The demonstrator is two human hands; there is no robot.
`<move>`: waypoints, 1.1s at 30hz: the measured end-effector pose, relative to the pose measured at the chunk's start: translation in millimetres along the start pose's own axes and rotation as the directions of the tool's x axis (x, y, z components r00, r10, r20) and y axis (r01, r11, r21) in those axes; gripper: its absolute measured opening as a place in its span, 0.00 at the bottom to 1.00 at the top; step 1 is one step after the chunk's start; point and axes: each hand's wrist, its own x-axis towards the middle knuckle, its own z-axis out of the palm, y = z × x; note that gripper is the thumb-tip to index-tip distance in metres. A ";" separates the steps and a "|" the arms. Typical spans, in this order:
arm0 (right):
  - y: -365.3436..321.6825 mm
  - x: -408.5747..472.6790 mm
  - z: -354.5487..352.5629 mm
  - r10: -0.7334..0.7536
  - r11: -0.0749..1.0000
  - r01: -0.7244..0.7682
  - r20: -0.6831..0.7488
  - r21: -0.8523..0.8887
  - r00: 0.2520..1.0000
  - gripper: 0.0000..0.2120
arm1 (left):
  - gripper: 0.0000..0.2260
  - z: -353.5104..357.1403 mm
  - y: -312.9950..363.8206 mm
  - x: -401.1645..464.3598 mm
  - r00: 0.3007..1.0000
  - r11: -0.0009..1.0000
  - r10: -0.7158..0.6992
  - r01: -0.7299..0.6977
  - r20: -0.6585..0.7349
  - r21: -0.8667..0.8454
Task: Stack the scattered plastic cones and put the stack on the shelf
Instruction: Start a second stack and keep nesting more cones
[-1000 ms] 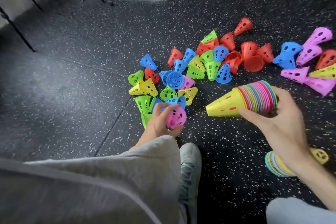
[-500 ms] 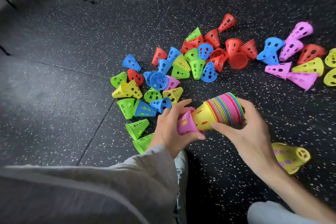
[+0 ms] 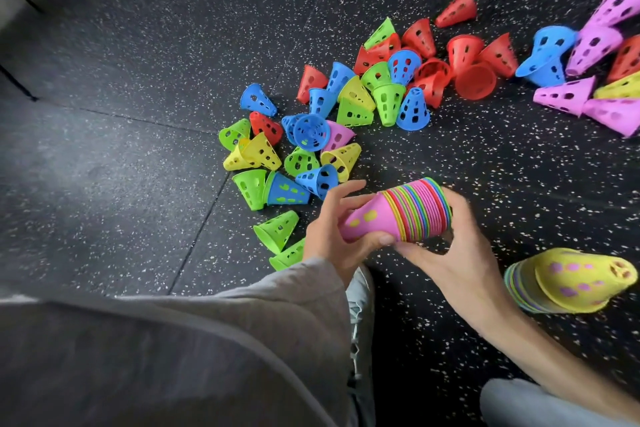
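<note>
A: What is seen underfoot?

B: A dark speckled rubber floor [image 3: 121,156] is seen, with loose cones [image 3: 353,104] strewn across it, beyond the hands.

A: And where is the stack held?

B: The held stack [image 3: 412,215] is gripped above the floor, between both hands. Its long axis is laid nearly level, the narrow tip pointed to the person's left, the wide rims to the right. The pink cone [image 3: 367,220] on its tip end is wrapped by the curled fingers of the left hand [image 3: 332,229]; the rim end is clasped by the right hand [image 3: 460,250], thumb underneath.

A: Which cones are nearest for the next pick?

B: Green cones [image 3: 277,229] are lying just left of the left hand, so that hand is judged the nearer. A blue cone [image 3: 320,180] is found just beyond it.

A: Is anything in the way?

B: A second stack [image 3: 571,281], yellow-topped, is lying on the floor near the right forearm. The shelf is not seen.
</note>
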 end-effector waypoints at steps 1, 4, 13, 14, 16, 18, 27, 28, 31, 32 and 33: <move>1.8 -0.9 0.6 -0.002 1.000 0.002 -0.026 -0.004 1.000 0.37 | 0.31 -0.9 -3.0 -1.1 1.000 1.000 -0.001 0.001 0.009 -0.011; 8.3 -2.9 0.1 -0.003 1.000 0.006 -0.086 0.031 0.996 0.36 | 0.28 -6.8 -11.4 -4.6 1.000 1.000 0.021 -0.021 0.008 -0.004; 17.6 -6.1 -1.1 0.045 0.993 -0.028 -0.154 0.112 0.987 0.34 | 0.18 -84.8 -74.1 -7.4 0.965 0.846 0.133 0.009 -0.228 0.533; 18.1 -6.2 -1.1 0.044 0.993 -0.026 -0.157 0.118 0.987 0.33 | 0.20 -92.4 -83.9 -5.7 0.968 0.825 0.093 0.056 -0.234 0.563; 17.9 -7.0 -1.2 0.046 0.990 -0.024 -0.157 0.136 0.987 0.32 | 0.24 -101.5 -95.5 -5.4 0.970 0.819 -0.061 0.184 -0.237 0.544; 17.2 -7.8 -0.5 0.046 0.989 -0.024 -0.151 0.145 0.987 0.32 | 0.26 -107.6 -99.8 -5.8 0.964 0.797 -0.152 0.250 -0.218 0.549; 16.3 -11.9 0.2 0.057 0.991 -0.043 -0.113 0.125 0.992 0.33 | 0.24 -133.0 -116.7 6.6 0.949 0.739 -0.216 0.313 -0.230 0.597; 16.8 -12.0 0.5 0.061 0.991 -0.046 -0.112 0.127 0.992 0.33 | 0.24 -134.2 -116.8 6.8 0.939 0.740 -0.249 0.343 -0.239 0.578; 18.6 -11.8 0.6 0.061 0.990 -0.047 -0.112 0.130 0.992 0.34 | 0.19 -132.1 -107.1 8.0 0.920 0.781 -0.255 0.378 -0.298 0.497; 18.9 -11.4 0.5 0.062 0.990 -0.046 -0.115 0.131 0.991 0.34 | 0.18 -128.1 -99.5 7.9 0.919 0.802 -0.229 0.365 -0.321 0.473; 18.8 -11.1 0.3 0.062 0.990 -0.046 -0.118 0.133 0.991 0.34 | 0.17 -121.0 -88.1 7.1 0.919 0.832 -0.205 0.345 -0.336 0.434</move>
